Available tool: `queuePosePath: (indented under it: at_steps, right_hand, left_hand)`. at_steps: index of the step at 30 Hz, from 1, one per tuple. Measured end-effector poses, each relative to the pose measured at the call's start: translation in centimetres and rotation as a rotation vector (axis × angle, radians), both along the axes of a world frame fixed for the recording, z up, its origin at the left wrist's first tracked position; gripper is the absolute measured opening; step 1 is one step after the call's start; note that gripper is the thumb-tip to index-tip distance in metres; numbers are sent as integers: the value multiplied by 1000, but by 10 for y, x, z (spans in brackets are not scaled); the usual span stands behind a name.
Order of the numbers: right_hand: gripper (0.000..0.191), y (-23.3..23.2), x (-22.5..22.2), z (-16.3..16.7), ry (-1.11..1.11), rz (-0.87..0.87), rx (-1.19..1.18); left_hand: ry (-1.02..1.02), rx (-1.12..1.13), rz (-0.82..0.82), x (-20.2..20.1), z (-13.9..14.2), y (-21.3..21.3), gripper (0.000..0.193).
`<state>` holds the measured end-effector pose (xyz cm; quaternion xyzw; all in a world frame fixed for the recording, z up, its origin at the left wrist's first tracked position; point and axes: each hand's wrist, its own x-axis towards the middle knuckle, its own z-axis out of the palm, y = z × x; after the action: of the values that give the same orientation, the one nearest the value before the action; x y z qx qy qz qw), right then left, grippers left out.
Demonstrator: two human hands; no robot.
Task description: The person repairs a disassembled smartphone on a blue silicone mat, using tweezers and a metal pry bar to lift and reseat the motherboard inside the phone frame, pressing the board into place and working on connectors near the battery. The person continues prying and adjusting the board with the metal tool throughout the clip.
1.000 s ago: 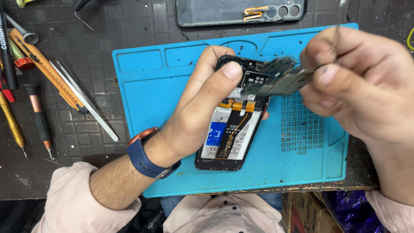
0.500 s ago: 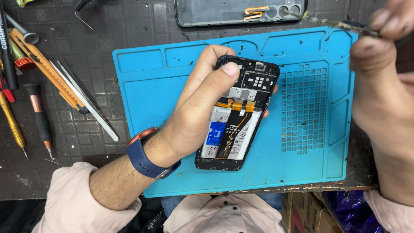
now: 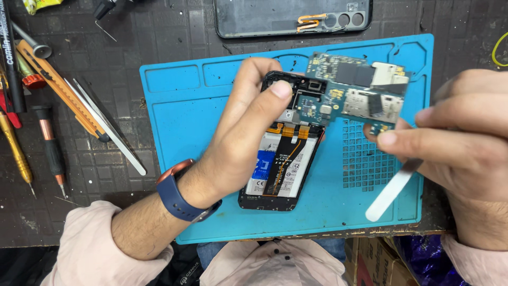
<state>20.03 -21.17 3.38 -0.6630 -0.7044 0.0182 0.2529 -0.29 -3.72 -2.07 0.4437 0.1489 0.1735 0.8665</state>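
An opened phone [image 3: 283,159] is pinned flat on a blue mat [image 3: 180,106] by the left hand [image 3: 241,143], whose fingers are closed around the phone's left edge with the thumb pressed on its upper frame. Inside the phone, a battery with a blue label and an orange ribbon cable are exposed. A green circuit board [image 3: 352,92] is held just above and to the right of the phone's top end, pinched at its lower right corner by the fingertips of the right hand [image 3: 455,143]. A flat white pry tool [image 3: 391,190] is also gripped in that right hand and slants down over the mat. A blue watch [image 3: 180,193] is worn on the left wrist. On the dark counter [image 3: 159,32] beyond the mat, a phone back cover [image 3: 291,18] is laid, and screwdrivers [image 3: 50,148] and a utility knife [image 3: 58,87] are spread to the left.
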Motion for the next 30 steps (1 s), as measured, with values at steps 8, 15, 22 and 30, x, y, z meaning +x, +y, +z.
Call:
queuePosePath:
  at_steps: [8,15,22,30]
  right_hand:
    - [27,23,-17,16,-45,78,25]
    - [23,46,-7,0,-80,274,186]
    - [30,32,-2,-7,72,83,61]
    - [23,48,-9,-2,36,198,61]
  left_hand:
    - [66,512,50,-2,11,4,36]
    - [118,542,44,-1,8,2,26]
    - [113,548,28,-1,11,4,18]
    - [45,498,-4,-2,7,6,16]
